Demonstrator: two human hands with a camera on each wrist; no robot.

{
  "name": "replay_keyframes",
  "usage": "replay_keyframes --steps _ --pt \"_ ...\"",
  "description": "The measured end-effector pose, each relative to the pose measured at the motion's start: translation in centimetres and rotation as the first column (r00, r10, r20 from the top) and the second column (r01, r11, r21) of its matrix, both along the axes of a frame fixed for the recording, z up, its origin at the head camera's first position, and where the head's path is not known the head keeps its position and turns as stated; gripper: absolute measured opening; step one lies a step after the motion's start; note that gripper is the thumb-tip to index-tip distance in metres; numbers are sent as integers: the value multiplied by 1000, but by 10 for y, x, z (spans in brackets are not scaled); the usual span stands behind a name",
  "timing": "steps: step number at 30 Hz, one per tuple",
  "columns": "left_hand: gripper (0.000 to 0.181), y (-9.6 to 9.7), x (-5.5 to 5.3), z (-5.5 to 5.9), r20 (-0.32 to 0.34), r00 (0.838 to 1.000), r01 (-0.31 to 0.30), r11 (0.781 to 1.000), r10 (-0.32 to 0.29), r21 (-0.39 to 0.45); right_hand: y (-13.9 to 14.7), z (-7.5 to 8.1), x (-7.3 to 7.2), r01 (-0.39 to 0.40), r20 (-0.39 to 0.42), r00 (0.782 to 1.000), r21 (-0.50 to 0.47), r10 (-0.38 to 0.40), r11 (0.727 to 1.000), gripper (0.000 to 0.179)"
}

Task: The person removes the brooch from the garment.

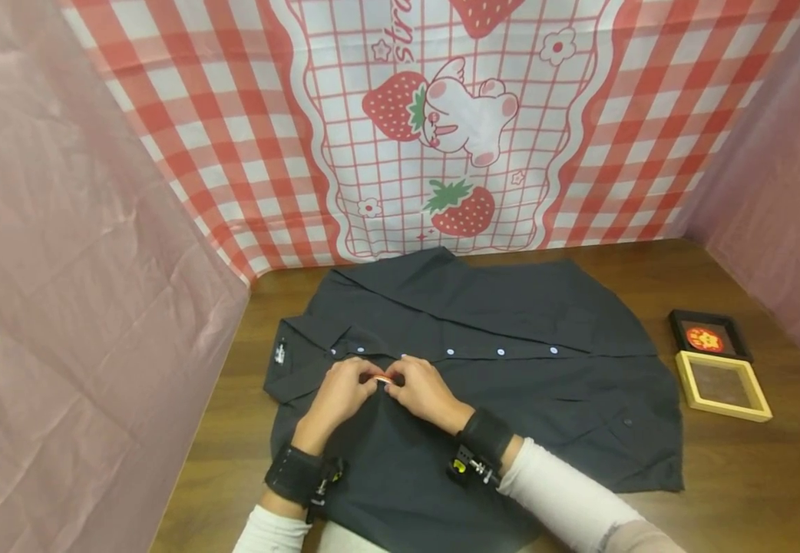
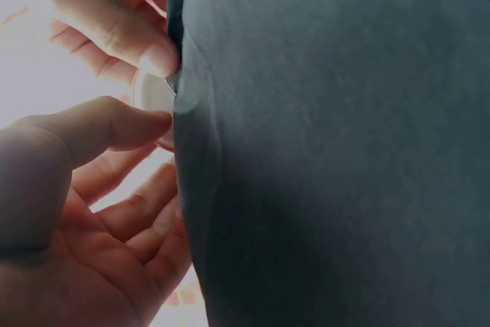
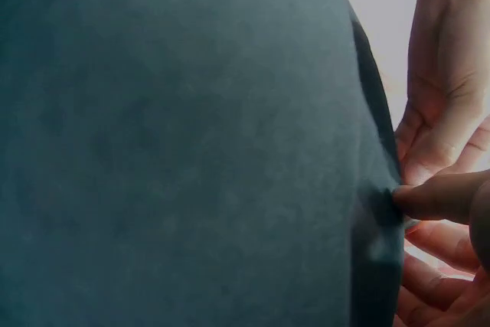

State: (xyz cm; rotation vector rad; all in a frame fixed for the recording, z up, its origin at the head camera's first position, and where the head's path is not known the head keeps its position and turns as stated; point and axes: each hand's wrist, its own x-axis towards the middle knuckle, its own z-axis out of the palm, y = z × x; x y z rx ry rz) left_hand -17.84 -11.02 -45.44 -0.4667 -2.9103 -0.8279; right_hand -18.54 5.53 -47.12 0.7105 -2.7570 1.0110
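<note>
A dark grey button-up shirt (image 1: 510, 415) lies spread on the table, collar to the left. Over its front, my left hand (image 1: 341, 392) and right hand (image 1: 422, 388) meet below the button row. Between their thumbs and fingers they pinch a small round pin badge (image 1: 382, 379) with a reddish edge, together with the shirt's edge. In the left wrist view the pale back of the badge (image 2: 153, 96) shows beside the cloth, a thin metal pin at the fabric edge. Cloth fills most of the right wrist view, where the fingers hide nearly all of the badge.
To the right of the shirt stand a black frame box (image 1: 711, 336) containing a red and yellow round piece (image 1: 705, 339) and a pale yellow frame box (image 1: 759, 392). A strawberry-print checked cloth (image 1: 255, 138) hangs behind the wooden table (image 1: 787, 461); pink cloth (image 1: 96, 307) hangs at the sides.
</note>
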Motion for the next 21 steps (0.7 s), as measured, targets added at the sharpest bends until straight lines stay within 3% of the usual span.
replay_keyframes --steps 4,9,15,21 --pt "11 -1 -1 -1 -36 999 -13 1000 14 22 0 1 0 6 -16 1000 9 -6 1000 7" --pt "12 0 -3 -4 -48 999 15 1000 -15 1 4 1 3 25 -2 1000 -25 -25 999 6" --pt "12 1 -4 0 -74 997 7 1000 -8 -19 5 -2 1 5 -18 1000 -25 -6 1000 6" --pt "10 -3 -2 2 -91 995 38 999 -39 -13 2 -2 -4 12 -14 1000 -22 -13 1000 9"
